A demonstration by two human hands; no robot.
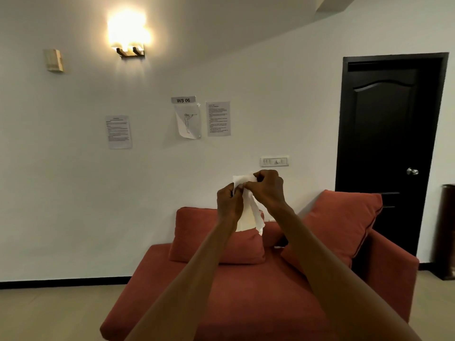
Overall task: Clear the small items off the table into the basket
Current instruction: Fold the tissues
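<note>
My fingers (240, 186) are pinching a thin white crumpled paper tissue (248, 212) at its top, my left hand (229, 204) and right hand (267, 187) both gripping it at arm's length, its tail hanging between my wrists, in front of the rust-red fabric sofa (246, 291) and white wall (73, 193).

2 hands (230, 203) (267, 190), 1 tissue (248, 215), 2 cushions (216, 237) (337, 225), 3 wall sheets (118, 131) (189, 124) (218, 118).
</note>
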